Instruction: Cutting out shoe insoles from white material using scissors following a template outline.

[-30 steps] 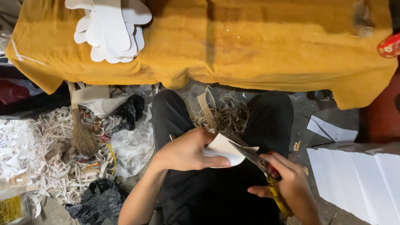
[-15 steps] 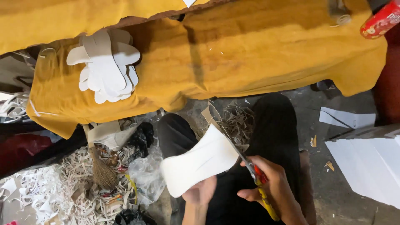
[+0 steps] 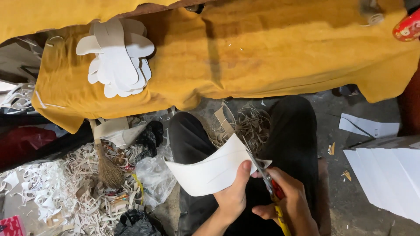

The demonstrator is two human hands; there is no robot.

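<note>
**Cutting a white sheet over the lap**

The curved white sheet of stiff paper [image 3: 214, 171] is held above the person's lap, between the dark-trousered knees. The left hand [image 3: 234, 196] pinches its lower edge, thumb up on the face. The right hand [image 3: 291, 205] is closed round the red-and-yellow-handled scissors [image 3: 267, 183], whose blades meet the sheet's right edge. Beyond lie a wrinkled mustard-yellow cloth [image 3: 262, 57], a stack of white cut-out shapes [image 3: 116, 61], and shredded paper offcuts [image 3: 52, 192].

Your scissors [image 3: 267, 181] run off the near edge, handles buried in your right hand [image 3: 288, 205]. The red can [image 3: 407, 27] far right is cropped; the white sheet stack [image 3: 389, 175] too.
</note>
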